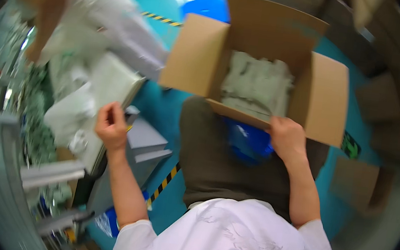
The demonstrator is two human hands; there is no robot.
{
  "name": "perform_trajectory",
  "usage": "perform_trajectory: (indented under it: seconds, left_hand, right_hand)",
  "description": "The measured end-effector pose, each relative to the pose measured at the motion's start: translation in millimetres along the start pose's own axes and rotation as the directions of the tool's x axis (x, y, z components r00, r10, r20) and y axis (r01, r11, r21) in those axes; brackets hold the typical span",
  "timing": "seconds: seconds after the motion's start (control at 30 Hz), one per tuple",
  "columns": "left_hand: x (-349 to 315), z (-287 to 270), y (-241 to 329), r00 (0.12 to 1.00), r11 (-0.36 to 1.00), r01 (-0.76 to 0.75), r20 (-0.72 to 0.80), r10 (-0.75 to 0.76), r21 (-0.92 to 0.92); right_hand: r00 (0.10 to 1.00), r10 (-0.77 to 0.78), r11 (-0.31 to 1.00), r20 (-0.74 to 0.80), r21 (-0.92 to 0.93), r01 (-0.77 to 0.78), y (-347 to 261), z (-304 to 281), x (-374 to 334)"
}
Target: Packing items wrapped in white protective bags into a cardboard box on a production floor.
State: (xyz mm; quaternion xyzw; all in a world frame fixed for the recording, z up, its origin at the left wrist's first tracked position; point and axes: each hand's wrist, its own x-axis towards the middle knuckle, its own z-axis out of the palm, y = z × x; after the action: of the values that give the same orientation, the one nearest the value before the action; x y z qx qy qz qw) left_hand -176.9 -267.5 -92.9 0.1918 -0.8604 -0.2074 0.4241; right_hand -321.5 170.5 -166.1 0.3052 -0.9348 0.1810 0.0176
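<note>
A large open cardboard box [328, 98] stands before my knees with its flaps spread. Inside lies a stack of pale grey-green packed pieces [255, 84], whose kind I cannot make out. My right hand [288, 138] is closed at the box's near rim, toward its right corner; its fingertips are partly hidden. To the left, my left hand [112, 127] is raised with curled fingers, near the edge of a white-topped table [115, 82]. What it holds, if anything, does not show. Crumpled white plastic bags [69, 114] lie on that table.
A person in white clothes [108, 14] is at the upper left, blurred. A grey cabinet [146, 138] stands below my left hand. Something blue and shiny [248, 141] shows under the box. More cardboard boxes [355, 179] stand at right. Yellow-black tape [165, 185] marks the teal floor.
</note>
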Motion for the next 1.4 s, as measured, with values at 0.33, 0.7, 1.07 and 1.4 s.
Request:
perform_trajectory:
  seconds: [0.33, 0.7, 1.07, 1.4]
  left_hand:
    - [19.7, -78.0, -24.3, 0.974, 0.752, 0.223, -0.171, -0.149, 0.62]
    - [155.8, -137.2, -192.3, 0.802, 0.297, -0.473, 0.545, -0.245, 0.83]
    - [139.9, -135.7, -25.2, 0.767, 0.399, -0.56, 0.637, -0.084, 0.727]
    - [7.1, -69.8, 149.3, 0.589, 0.976, 0.141, 0.779, -0.216, 0.164]
  right_hand:
    - [0.999, 0.033, 0.999, -0.033, 0.02, -0.032, 2.6, -6.1, -16.3]
    - [0.99, -0.017, 1.0, -0.137, 0.015, 0.019, 12.5, 10.6, -11.9]
    - [0.991, -0.012, 1.0, -0.134, -0.018, 0.009, 12.1, 8.7, -19.1]
    - [0.933, -0.111, 0.974, -0.341, 0.148, 0.17, -5.0, -23.3, -15.9]
